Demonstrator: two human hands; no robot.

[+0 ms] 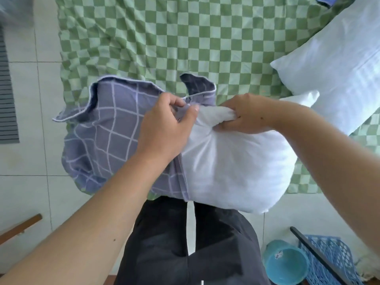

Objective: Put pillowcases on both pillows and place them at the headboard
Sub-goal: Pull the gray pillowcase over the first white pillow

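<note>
A purple pillowcase point(100, 130) with a white grid pattern lies bunched at the near edge of the bed, its open hem toward me. My left hand point(166, 124) grips that hem at the opening. A white pillow point(232, 167) sits partly inside the case, most of it sticking out to the right. My right hand point(244, 116) clutches a bunched corner of this pillow beside the opening. A second bare white pillow point(337, 64) lies on the bed at the right.
The bed is covered by a green checked sheet point(164, 33). White tiled floor point(26, 120) runs along the left. A teal bucket point(285, 262) and a blue plastic basket point(333, 260) stand by my feet at lower right. A wooden piece point(20, 225) shows at lower left.
</note>
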